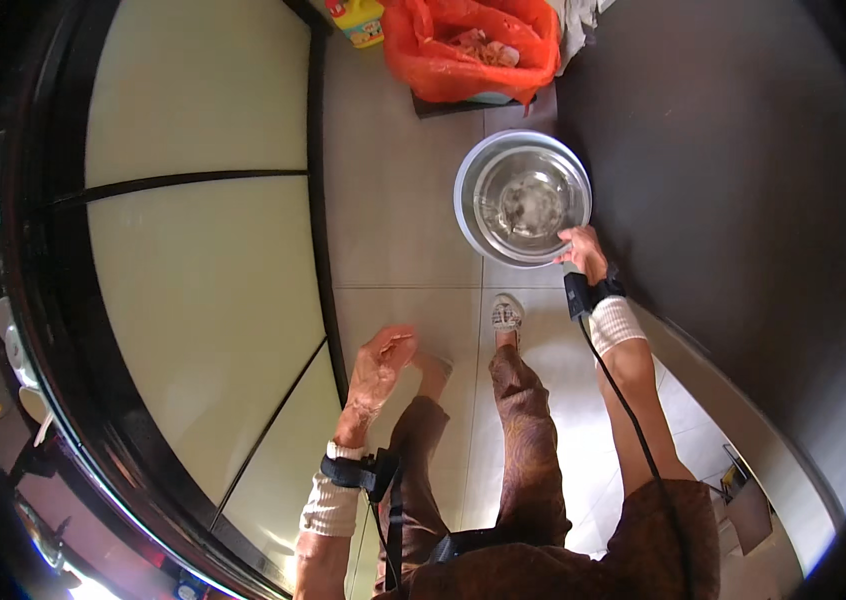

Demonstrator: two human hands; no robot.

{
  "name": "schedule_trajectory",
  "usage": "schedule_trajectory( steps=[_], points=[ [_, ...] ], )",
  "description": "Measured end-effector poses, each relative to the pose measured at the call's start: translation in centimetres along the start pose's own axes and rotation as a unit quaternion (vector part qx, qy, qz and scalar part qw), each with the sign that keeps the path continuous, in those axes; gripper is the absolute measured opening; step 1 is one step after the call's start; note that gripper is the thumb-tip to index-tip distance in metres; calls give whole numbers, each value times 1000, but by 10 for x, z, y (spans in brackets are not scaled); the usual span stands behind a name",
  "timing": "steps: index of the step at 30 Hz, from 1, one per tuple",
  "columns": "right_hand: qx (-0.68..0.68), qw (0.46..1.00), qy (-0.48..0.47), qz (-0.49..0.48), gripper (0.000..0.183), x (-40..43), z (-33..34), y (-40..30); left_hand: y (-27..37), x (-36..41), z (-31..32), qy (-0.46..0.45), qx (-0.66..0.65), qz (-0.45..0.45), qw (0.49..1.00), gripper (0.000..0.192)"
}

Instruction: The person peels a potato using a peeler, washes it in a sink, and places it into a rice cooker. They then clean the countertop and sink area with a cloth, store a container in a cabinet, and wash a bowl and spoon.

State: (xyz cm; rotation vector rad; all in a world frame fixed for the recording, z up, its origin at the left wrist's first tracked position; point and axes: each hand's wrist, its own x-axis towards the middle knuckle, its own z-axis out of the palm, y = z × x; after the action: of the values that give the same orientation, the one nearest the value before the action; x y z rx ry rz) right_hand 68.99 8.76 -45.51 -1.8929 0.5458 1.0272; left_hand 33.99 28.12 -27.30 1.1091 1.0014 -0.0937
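Note:
A round metal basin (468, 221) is in front of me, beside the dark panel on the right. Its inside is shiny, with clear liquid and a pale, cloudy patch at the bottom. My right hand (582, 251) grips the near right rim, thumb on the inner side. Whether the basin rests on the floor or hangs above it, I cannot tell. Lower left, my left hand (384, 364) is in the air near the pale cabinet doors, loosely curled and holding nothing. Both wrists carry black straps over white cuffs.
Beyond the basin stands a bin lined with a red plastic bag (430, 71), scraps inside. A yellow bottle (361, 22) is beside it. Pale cabinet doors (198, 255) line the left, a large dark panel (730, 165) the right. A black cable (629, 420) runs along my right arm.

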Motion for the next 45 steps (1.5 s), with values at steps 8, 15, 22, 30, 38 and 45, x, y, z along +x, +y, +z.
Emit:
schedule_trajectory(
  steps=[8, 15, 22, 30, 38, 45],
  points=[
    [-46, 942, -218, -252, 20, -64, -34, -30, 28, -22, 6, 46, -147, 99, 983, 39],
    [-132, 957, -197, -165, 11, -247, 20, -152, 99, -70, -26, 107, -52, 188, 975, 34],
    [-268, 841, -421, -211, 12, -366, 91, -247, 154, -158, -59, 252, -169, 263, 916, 24],
    [-264, 754, -554, -235, 6, -404, 180, -256, 111, -171, -100, 378, -302, 209, 850, 19],
    [-313, 756, -519, -247, 23, -430, 221, -233, 100, -135, -107, 392, -209, 89, 891, 29],
    [-402, 667, -455, -432, 37, -478, 259, -205, 58, -122, -125, 428, -260, 45, 865, 24]
  ],
)
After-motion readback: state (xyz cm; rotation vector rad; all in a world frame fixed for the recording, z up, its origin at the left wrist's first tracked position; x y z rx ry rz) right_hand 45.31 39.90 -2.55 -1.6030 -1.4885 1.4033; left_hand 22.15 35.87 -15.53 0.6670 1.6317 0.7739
